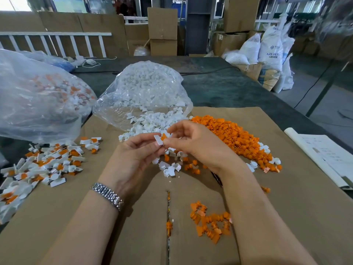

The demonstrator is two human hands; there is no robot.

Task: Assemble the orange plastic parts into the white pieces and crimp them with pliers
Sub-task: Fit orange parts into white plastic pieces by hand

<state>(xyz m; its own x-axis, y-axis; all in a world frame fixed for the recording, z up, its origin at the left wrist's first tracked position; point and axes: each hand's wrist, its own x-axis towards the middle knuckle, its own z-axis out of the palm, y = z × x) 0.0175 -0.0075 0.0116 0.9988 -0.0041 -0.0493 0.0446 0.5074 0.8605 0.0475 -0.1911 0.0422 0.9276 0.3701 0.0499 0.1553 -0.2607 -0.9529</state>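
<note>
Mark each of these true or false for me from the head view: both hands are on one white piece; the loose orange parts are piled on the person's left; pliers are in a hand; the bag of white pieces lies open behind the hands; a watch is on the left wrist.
1. Both hands pinch the white piece. True: left hand and right hand meet on it, an orange part at its end.
2. The loose orange pile lies on the person's left. False: it lies on the right; the assembled pieces lie left.
3. A hand holds pliers. False: neither hand does.
4. The bag of white pieces lies open behind the hands. True.
5. A watch is on the left wrist. True.
</note>
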